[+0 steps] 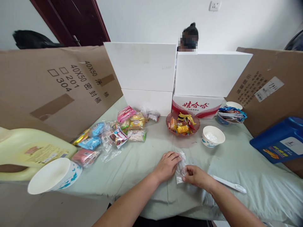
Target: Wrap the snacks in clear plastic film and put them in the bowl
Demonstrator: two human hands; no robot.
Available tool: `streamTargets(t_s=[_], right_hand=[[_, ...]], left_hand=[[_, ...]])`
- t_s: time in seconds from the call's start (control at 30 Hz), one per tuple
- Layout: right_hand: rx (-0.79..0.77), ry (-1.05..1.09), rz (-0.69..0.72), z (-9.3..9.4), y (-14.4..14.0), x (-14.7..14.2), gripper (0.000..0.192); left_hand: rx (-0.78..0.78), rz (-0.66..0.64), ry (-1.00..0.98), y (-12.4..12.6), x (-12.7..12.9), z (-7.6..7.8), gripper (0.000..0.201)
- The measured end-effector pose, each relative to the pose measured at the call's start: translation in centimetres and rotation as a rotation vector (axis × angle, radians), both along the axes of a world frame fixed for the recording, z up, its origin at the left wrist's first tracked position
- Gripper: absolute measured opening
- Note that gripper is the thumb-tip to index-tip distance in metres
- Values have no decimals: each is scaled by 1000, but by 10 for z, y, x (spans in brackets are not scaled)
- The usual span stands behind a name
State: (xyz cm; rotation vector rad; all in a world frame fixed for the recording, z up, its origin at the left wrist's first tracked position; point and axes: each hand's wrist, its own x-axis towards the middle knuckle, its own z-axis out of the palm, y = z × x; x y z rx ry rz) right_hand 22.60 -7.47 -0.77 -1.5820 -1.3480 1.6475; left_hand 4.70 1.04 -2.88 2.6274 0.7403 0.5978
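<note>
A small clear plastic bag (181,167) lies crumpled on the cloth in front of me. My left hand (167,165) grips its upper left side, fingers curled over the plastic. With thumb and fingers pinched, my right hand (196,176) holds the lower right side. Just right of that hand is a white plastic strip-like tool (230,183), partly hidden behind the wrist. Beyond the hands stands a reddish glass bowl (169,128) of wrapped snacks (183,126). A white paper bowl (210,142) with something clear inside is to its right.
Wrapped snacks (118,137) are heaped at left, near a tipped white paper bowl (68,176) and yellow jug (54,148). A blue bottle (281,142) lies right, near a bowl of packets (230,115). Cardboard (78,72) and white boxes (144,69) wall the back; a person (190,34) is behind.
</note>
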Motion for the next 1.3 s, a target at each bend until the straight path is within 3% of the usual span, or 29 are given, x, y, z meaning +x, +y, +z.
streamTargets(t_s=[0.13,0.27,0.57,0.67,0.73,0.8,0.87,0.93,1.0,1.1,1.2,1.3], right_hand=[[128,35,-9,9,-1,3,37],[78,99,57,13,-10,9,29],[72,-2,-447,-25,-40,12,42],[333,-365,-529,-19,-47,17,32],[642,-649,-471,-7,-47,17,25],[911,-845,-207,1,-44,14,29],[1030,-950,137,1,-40,7,48],[1032,-1012,337,-9,-40,-1,71],[1000,-1065,349,-24,-48,-9,83],[974,-1153,253,-45,-72,-21,91],[1031,-1180,228,-57,-95,-31,100],[1054,-1198,204,-60,-103,-38,104]], left_hand=[[3,-2,56,-1,0,1,43],[10,22,93,-3,1,3,48],[33,72,120,-6,3,5,30],[64,72,144,-6,3,3,37],[74,72,159,-7,3,2,41],[77,69,173,-7,3,2,43],[73,64,177,-7,3,3,44],[65,65,167,-6,2,4,45],[61,56,153,-4,0,6,47],[56,31,133,-3,-3,9,48],[70,48,66,-6,0,13,36],[80,-126,35,-10,10,12,26]])
